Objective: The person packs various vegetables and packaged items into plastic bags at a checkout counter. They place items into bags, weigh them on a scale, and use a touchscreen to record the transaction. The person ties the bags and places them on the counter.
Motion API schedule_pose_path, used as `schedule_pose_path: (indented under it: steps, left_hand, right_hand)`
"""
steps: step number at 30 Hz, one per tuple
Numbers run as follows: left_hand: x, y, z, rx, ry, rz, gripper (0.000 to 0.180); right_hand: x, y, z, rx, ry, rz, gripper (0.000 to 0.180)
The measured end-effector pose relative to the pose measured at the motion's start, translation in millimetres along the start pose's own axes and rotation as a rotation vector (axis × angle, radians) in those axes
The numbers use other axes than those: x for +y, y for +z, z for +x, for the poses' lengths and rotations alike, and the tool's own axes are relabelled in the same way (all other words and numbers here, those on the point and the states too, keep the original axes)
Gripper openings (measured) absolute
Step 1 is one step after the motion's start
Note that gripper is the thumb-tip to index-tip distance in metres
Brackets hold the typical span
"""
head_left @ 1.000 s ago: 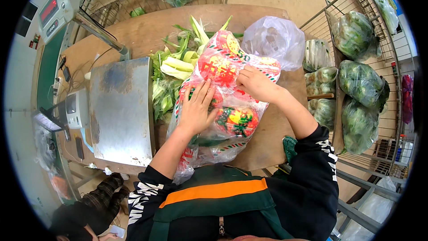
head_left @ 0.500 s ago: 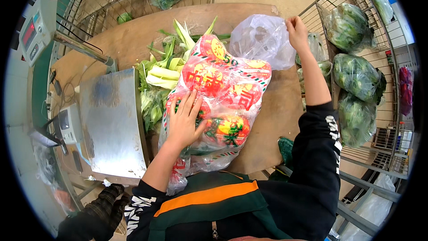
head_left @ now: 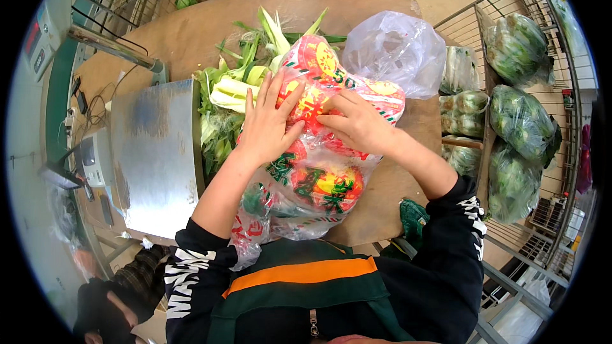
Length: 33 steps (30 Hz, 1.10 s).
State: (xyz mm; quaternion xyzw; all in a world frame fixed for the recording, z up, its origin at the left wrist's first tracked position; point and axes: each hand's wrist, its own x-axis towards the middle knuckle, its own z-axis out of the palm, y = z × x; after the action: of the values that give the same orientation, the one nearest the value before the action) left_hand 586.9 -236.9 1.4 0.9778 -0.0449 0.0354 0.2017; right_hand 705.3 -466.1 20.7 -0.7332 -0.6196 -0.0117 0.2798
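A large clear plastic bag printed in red, yellow and green (head_left: 331, 181) lies on the wooden table in front of me. My left hand (head_left: 264, 124) rests on its upper left part, fingers spread out. On the bag's upper right, my right hand (head_left: 360, 121) has its fingers bent together, pinching the film. Pale green corn husks and leaves (head_left: 233, 95) lie beyond and left of the bag, partly covered by it. A crumpled, thin whitish plastic bag (head_left: 395, 54) sits just past my right hand.
Left of the husks stands a metal scale platform (head_left: 156, 153) with a display on a post (head_left: 48, 38). Wire carts flank the table; the right one holds bagged leafy greens (head_left: 523, 118). A dark green knitted item (head_left: 413, 222) is at the near right edge. Another person (head_left: 118, 306) is at lower left.
My right hand has come from the whitish bag at the far right onto the printed bag. My left hand has shifted up the printed bag. The whole view has turned slightly.
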Motion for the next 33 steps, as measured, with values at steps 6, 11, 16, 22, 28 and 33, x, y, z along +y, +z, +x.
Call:
schedule_pose_path:
  steps: [6,11,16,22,28,33]
  left_hand:
    - [-17.1,5.8,-1.0,-0.032,-0.005,-0.161,0.09]
    - [-19.6,8.2,-0.3,0.0,0.021,-0.19,0.09]
    - [-20.3,11.5,-1.5,0.013,0.011,-0.18,0.09]
    - [-20.3,10.6,-2.4,0.026,0.014,-0.174,0.087]
    - [-21.6,9.4,-2.9,0.028,0.019,-0.183,0.087]
    - [-20.2,5.4,-3.5,0.013,0.006,-0.184,0.098]
  right_hand:
    - [-26.7,6.5,2.1,-0.035,0.0,-0.042,0.03]
    - [-32.8,25.3,1.5,-0.131,0.054,-0.047,0.027]
    - [-32.9,25.1,11.3,-0.208,0.037,-0.11,0.027]
    - [-35.7,31.8,6.3,-0.104,0.03,-0.165,0.026]
    - [-44.9,34.2,7.1,-0.119,0.013,-0.179,0.022]
    - [-24.8,24.1,9.6,-0.225,0.222,-0.349,0.017]
